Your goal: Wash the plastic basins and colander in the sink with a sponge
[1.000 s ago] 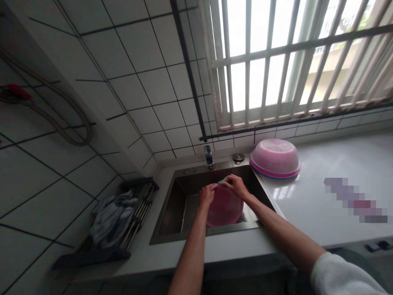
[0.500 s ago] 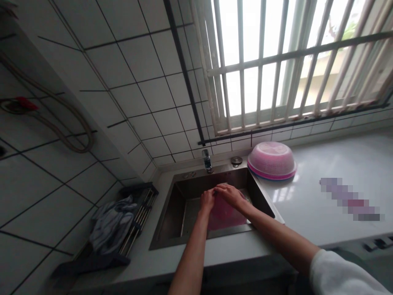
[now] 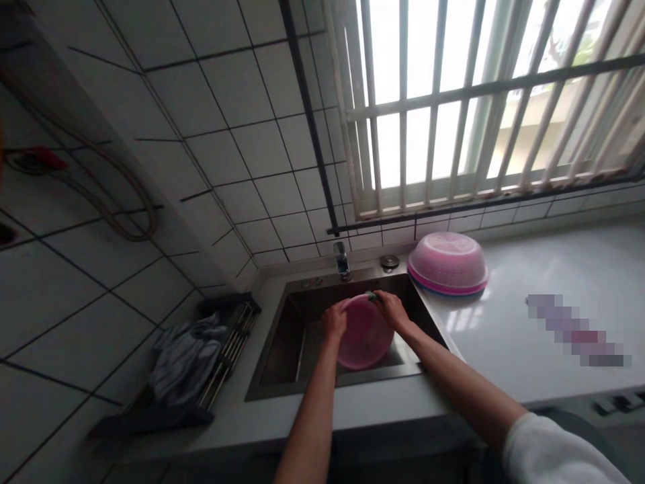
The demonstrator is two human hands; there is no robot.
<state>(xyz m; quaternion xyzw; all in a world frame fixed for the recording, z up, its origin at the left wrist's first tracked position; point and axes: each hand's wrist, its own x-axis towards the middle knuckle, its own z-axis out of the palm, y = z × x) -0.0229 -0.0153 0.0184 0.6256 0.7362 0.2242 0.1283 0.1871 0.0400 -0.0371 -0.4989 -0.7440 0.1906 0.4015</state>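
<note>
A pink plastic bowl (image 3: 363,336) is held tilted on edge over the steel sink (image 3: 282,336). My left hand (image 3: 334,320) is closed on the bowl's left rim. At the top rim, my right hand (image 3: 390,309) is closed around a small dark-green scrubbing pad (image 3: 371,296) and presses it against the bowl. The tap (image 3: 342,260) stands just behind the bowl at the sink's back edge.
Upside-down pink and blue basins (image 3: 448,263) are stacked on the white counter (image 3: 529,282) right of the sink. A dark dish rack (image 3: 222,349) with a grey cloth (image 3: 181,356) sits left of the sink. Tiled walls and a barred window (image 3: 478,101) rise behind.
The bowl has been raised and tilted back up after dipping lower into the sink. My right hand has moved along the rim to its top with the pad.
</note>
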